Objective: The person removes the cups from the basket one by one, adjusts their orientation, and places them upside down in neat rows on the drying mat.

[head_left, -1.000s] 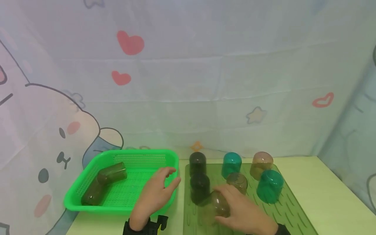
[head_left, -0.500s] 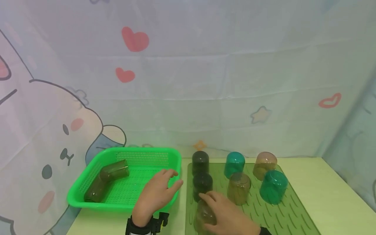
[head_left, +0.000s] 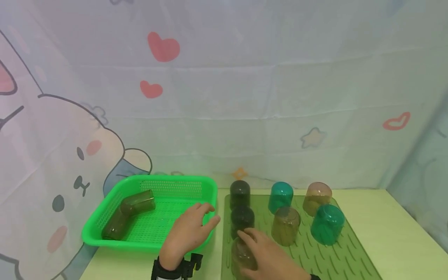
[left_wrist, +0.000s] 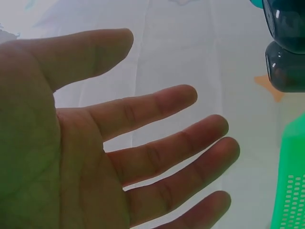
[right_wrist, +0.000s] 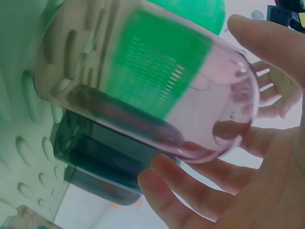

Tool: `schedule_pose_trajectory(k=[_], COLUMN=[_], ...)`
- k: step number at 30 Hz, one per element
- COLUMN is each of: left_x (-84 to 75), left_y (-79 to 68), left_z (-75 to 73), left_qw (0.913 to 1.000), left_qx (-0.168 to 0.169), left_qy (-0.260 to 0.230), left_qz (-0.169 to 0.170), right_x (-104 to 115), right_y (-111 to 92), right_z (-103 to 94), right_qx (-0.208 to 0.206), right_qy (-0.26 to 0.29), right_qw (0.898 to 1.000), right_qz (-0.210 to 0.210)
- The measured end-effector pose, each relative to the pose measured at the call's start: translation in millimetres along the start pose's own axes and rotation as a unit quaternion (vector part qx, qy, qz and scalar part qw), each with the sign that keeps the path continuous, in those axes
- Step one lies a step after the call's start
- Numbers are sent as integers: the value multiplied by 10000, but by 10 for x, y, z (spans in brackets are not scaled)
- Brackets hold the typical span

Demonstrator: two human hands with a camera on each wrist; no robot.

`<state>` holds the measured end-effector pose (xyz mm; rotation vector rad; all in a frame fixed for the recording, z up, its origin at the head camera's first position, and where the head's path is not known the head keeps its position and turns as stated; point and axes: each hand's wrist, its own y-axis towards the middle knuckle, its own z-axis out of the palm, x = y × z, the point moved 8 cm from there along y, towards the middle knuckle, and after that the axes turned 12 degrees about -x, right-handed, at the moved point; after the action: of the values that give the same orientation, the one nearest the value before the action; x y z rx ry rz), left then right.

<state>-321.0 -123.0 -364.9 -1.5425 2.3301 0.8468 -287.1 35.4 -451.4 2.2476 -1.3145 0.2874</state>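
My right hand (head_left: 266, 254) curves round the closed end of a pale pinkish see-through cup (right_wrist: 157, 86), which stands upside down on the green ridged mat (head_left: 315, 264). Its index finger shows through the cup in the right wrist view. Just behind that cup, two dark cups (head_left: 242, 219) stand upside down in line along the mat's left side. My left hand (head_left: 190, 229) hovers over the right rim of the green basket (head_left: 154, 245), fingers spread and nothing held. Two dark brownish cups (head_left: 117, 225) lie on their sides in the basket's left part.
Farther right on the mat stand upturned cups: an amber one (head_left: 286, 227), a teal one (head_left: 281, 196) behind it, a pinkish one (head_left: 317, 198) and another teal one (head_left: 328, 225). A printed cloth (head_left: 224, 97) hangs behind the pale yellow table (head_left: 381, 225).
My right hand has brought the pinkish cup left and toward the front, in line with the dark cups. Over the last half second both hands stay nearly still. The view has shifted slightly.
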Motion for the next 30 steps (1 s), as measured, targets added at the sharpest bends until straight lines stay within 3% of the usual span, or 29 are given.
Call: schedule_pose_trajectory(k=[8,13,20,30], left_x=[-40,160,609,1476], left_y=[82,210,465,690], left_z=[-31,-191,-390,-411], left_qw=[9985,9957,9806,9607], left_qx=[193,611,1317,1705], left_qy=[406,697,1401,1875], left_qz=[308,-45,-390,-1133], right_x=[-116,-246,-402,-693], right_y=[-131,-224,-332,-500], right_z=[-244,-385,-552,-647], right_qx=[-193,11,31,41], right_qy=[486,317,-41,-61], right_qw=[9983,9981,9970,9945], right_qz=[264,527,776,1040])
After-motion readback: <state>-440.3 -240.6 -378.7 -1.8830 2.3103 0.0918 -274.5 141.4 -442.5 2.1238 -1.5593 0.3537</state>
